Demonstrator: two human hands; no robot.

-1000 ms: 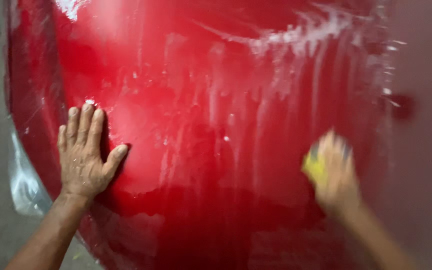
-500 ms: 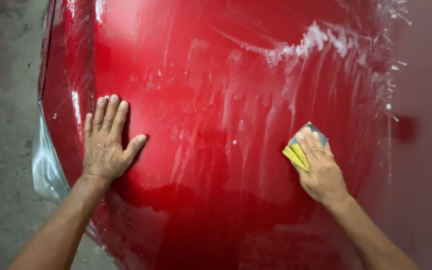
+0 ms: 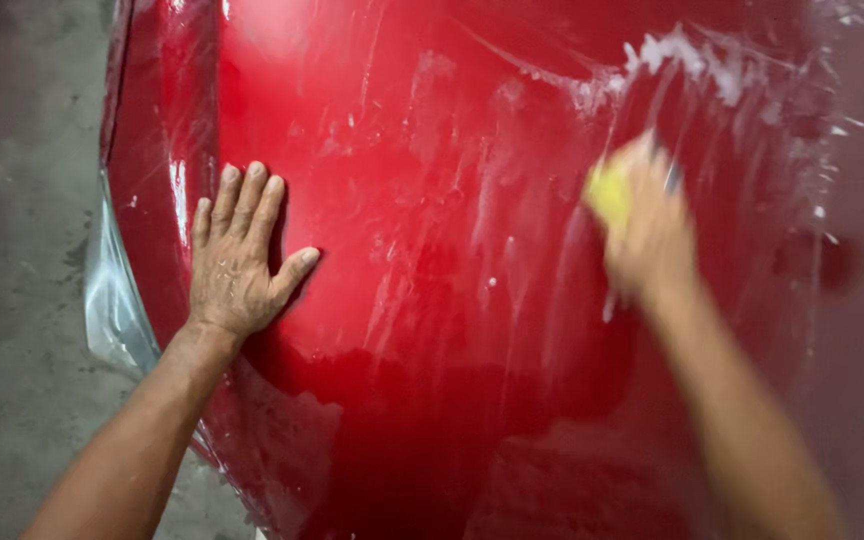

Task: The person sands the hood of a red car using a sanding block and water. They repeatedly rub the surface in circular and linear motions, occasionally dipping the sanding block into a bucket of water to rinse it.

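- Fingers (image 3: 242, 205) of the left hand (image 3: 237, 265) are lying flat and slightly fanned, thumb out to the side, palm pressing on the glossy red curved car body panel (image 3: 402, 300); they are gripping nothing.
- This hand is sitting in the same relation to the panel's left edge as half a second ago: it is bracing, not working.
- Right hand (image 3: 652, 235) is blurring with motion; its fingers are closing around a small yellow sponge pad (image 3: 609, 192), though exactly how they are curled I cannot tell.
- The sponge is touching the wet panel, right of centre, in the upper half of the view.
- Change: half a second ago the sponge hand was lower on the panel and sharp; now it is sweeping upward toward the white soap foam streak (image 3: 692, 62).
- Judgement: the scrubbing stroke is advancing into the soapy upper right area; thin white run-marks are trailing down the middle of the panel.
- Farther left, a clear plastic sheet (image 3: 112, 300) is hanging beside the panel edge over the grey concrete floor (image 3: 12, 350).
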